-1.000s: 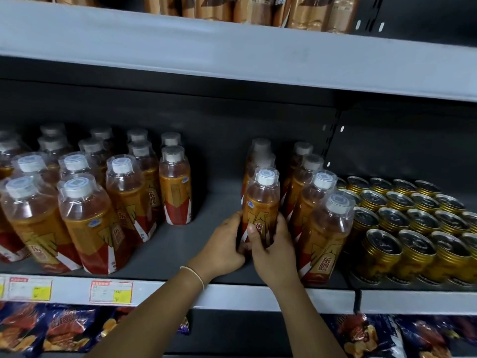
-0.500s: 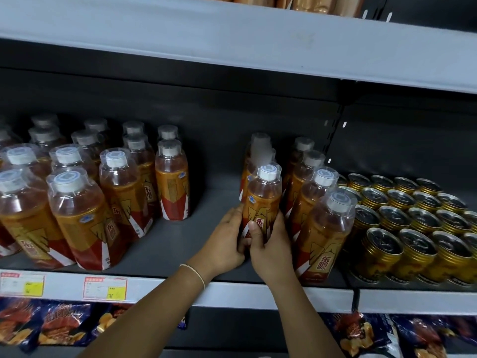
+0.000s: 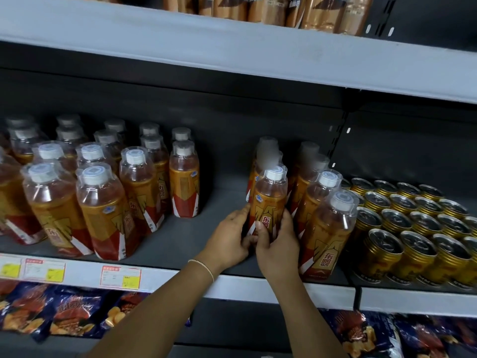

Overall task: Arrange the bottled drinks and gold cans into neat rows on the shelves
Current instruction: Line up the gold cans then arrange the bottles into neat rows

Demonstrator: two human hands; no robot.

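Observation:
An orange bottled drink point(image 3: 269, 200) with a white cap stands upright on the dark middle shelf point(image 3: 206, 228). My left hand point(image 3: 231, 235) cups its lower left side and my right hand point(image 3: 277, 241) grips its lower right, thumb across the label. More bottles stand behind it and in a row point(image 3: 326, 220) to its right. A larger block of the same bottles point(image 3: 103, 192) fills the shelf's left part. Gold cans point(image 3: 418, 228) sit in rows at the far right.
A bare strip of shelf lies between the two bottle groups. A grey shelf point(image 3: 232, 47) with tan packs hangs overhead. Price tags point(image 3: 121, 276) line the shelf's front edge. Snack bags point(image 3: 64, 313) fill the shelf below.
Both hands stay on the same bottle, which now sits slightly further back on the shelf. The view has shifted a little.

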